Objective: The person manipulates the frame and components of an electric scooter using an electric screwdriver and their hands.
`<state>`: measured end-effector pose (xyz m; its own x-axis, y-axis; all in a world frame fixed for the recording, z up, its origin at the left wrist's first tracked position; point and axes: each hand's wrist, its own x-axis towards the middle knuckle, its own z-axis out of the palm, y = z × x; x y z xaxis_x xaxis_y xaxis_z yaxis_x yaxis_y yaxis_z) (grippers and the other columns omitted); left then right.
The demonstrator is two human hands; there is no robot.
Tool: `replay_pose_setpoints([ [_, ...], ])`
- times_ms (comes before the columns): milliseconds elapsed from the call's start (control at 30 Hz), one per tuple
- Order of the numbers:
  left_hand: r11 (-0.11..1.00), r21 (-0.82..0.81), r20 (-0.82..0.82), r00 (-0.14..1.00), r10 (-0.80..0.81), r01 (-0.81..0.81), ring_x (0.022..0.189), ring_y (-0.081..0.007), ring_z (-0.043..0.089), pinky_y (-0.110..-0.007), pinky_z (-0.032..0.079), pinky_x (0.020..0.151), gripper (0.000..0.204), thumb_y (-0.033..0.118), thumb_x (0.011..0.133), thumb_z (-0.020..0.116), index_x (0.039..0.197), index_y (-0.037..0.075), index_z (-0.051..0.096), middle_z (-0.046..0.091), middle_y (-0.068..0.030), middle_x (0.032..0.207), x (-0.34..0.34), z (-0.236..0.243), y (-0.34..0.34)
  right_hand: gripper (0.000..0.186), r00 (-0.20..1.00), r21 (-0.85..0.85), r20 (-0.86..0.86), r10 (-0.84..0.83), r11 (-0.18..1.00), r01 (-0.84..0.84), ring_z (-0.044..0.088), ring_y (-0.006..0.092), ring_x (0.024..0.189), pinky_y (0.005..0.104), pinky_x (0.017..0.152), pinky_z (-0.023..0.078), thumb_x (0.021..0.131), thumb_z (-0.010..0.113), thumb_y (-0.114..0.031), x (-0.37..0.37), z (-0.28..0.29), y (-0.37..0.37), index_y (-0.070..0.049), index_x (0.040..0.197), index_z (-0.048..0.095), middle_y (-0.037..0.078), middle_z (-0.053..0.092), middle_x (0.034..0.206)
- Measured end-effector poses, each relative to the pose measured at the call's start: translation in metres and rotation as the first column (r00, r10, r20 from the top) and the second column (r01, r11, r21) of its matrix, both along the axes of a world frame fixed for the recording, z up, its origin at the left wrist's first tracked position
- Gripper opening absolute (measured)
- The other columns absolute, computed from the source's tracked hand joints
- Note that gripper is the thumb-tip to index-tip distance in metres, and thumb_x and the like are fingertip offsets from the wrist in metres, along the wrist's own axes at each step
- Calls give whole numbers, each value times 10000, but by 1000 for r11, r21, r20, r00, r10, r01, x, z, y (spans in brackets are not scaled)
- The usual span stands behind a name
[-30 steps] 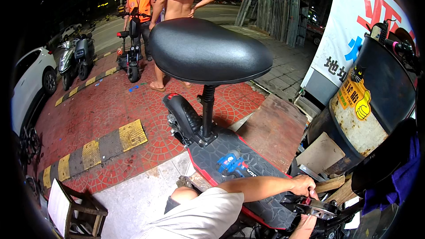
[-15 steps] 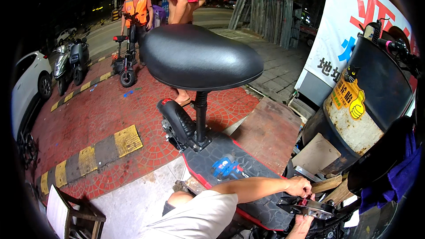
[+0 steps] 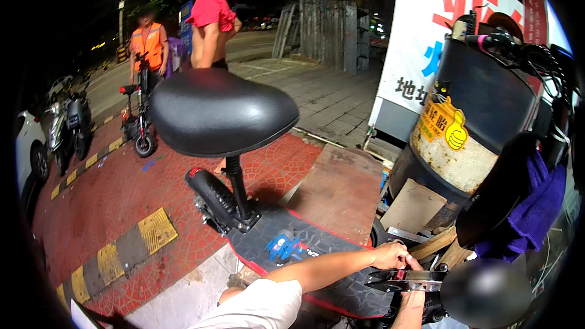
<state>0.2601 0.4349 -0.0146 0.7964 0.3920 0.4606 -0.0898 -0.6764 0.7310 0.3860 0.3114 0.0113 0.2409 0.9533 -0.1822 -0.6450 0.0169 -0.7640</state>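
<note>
An electric scooter with a black padded seat (image 3: 222, 113) on a post stands in front of me, its dark deck (image 3: 341, 277) edged in red. At the deck's front end is a silver and black metal bracket (image 3: 420, 281) with a red part (image 3: 400, 275). My left hand (image 3: 391, 256) reaches across the deck, its fingers closed at the red part. From below, my right hand (image 3: 413, 298) comes up against the bracket and appears to grip round it; most of its fingers are hidden. On the deck lies a blue item (image 3: 281, 247) that looks like a compact power tool.
Right of the scooter stand a rusty black and white drum (image 3: 454, 152), wood pieces (image 3: 434, 242) and a purple cloth (image 3: 527, 210). A brown board (image 3: 341, 192) lies beyond the deck. Behind the seat stand a person in pink (image 3: 210, 24) and one in an orange vest (image 3: 147, 45).
My view has turned right and tilted up, so the scene sits further left. Both hands stay at the metal bracket; the left fingers have shifted slightly around the red part.
</note>
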Motion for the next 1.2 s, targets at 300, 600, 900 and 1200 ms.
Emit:
replay_pose_setpoints([
  [300, 990, 8, -59, 988, -140, 140, 965, -206, 696, -382, 574, 854, 184, 230, 1014, 728, 1109, 83, 787, 718, -79, 1023, 13, 26, -2, 321, 997, 184, -29, 76, 980, -69, 747, 216, 914, 341, 826, 623, 933, 771, -189, 20, -31, 3, -19, 1203, 725, 93, 763, 1063],
  [600, 998, 1, -80, 995, -65, 65, 738, -160, 566, -310, 455, 667, 98, 17, 879, 781, 857, -16, 691, 578, -61, 792, 13, 33, -22, 217, 977, 187, -157, -145, 967, 173, 743, 128, 912, 277, 815, 607, 992, 744, -201, 33, -131, 8, -61, 1157, 759, 31, 776, 1047],
  [900, 988, -133, -82, 992, -96, 84, 823, -191, 609, -311, 492, 743, 35, -47, 871, 771, 888, -28, 746, 620, -65, 837, -13, 25, 5, 144, 974, 154, -154, -168, 969, 191, 695, 124, 930, 316, 834, 570, 1062, 636, -212, -6, -107, 22, -137, 1109, 749, -4, 750, 1073],
  [1200, 990, -106, -43, 994, -101, 96, 806, -196, 601, -320, 487, 756, 94, -104, 806, 745, 830, -29, 695, 617, -73, 822, 3, 7, 6, 150, 958, 7, -149, -243, 969, 247, 704, 127, 846, 296, 723, 571, 1027, 689, -251, 9, -100, 17, -121, 1058, 757, 7, 749, 988],
])
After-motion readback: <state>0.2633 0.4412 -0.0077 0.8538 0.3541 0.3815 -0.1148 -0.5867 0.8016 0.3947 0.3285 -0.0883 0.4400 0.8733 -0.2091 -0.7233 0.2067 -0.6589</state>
